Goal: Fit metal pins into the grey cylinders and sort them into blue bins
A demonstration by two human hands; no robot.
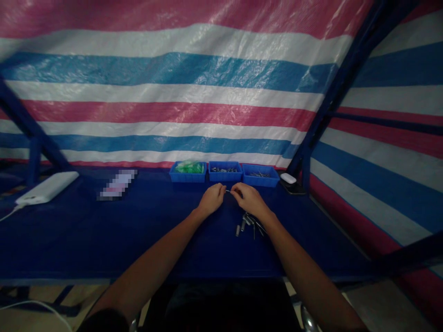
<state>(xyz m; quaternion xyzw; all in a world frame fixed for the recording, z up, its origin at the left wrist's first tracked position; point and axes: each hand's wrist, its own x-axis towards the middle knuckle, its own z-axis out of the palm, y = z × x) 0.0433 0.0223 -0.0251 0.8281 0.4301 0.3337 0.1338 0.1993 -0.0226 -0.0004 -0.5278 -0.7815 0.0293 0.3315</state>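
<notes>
Close together over the blue table (138,240), just in front of the bins, my two hands meet around a thin, light metal pin (227,191). My left hand (212,199) is closed, its fingertips pinching the left end. The right end goes into the closed fingers of my right hand (249,198). Details of the pin's ends are hidden by my fingers. Below my right wrist lies a loose group of small metal cylinders (242,224) and thin metal rods (254,229), partly covered by the forearm.
Three blue bins stand in a row: one with green plastic-wrapped pieces (189,167), one with small metal parts (223,170), one with thin pins (259,174). A black phone (294,188) bears a white case (288,178). A white power bank (48,188) lies left; striped sheeting (173,110) hangs behind.
</notes>
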